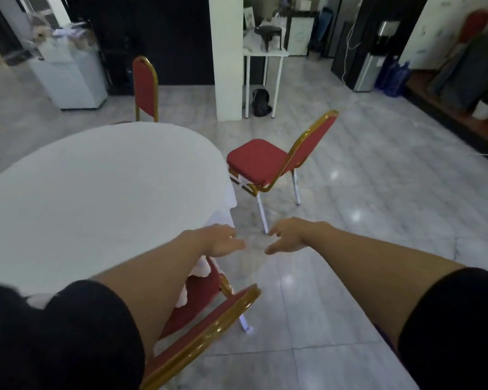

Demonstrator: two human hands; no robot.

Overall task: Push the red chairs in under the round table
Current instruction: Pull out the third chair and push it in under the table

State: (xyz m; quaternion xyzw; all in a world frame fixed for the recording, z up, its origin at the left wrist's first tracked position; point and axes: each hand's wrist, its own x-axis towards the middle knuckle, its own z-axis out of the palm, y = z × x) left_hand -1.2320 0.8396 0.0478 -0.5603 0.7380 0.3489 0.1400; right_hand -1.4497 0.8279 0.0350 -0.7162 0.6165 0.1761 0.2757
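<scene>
The round table [96, 192] with a white cloth fills the left. One red chair [261, 161] with a gold frame stands at its right edge, seat out on the floor, back turned away from the table. A second red chair [200, 313] sits below my arms, its seat partly under the cloth. A third red chair [144, 85] stands behind the table, only its back showing. My left hand [223, 240] and my right hand [286, 235] reach forward side by side in the air, fingers apart, holding nothing, short of the chair on the right.
A white pillar [226, 57] rises behind the table. A small white side table [265, 54] with a black bag [261, 102] under it stands beside the pillar. A white cabinet [68, 77] is at the back left. Shiny tiled floor [378, 178] spreads to the right.
</scene>
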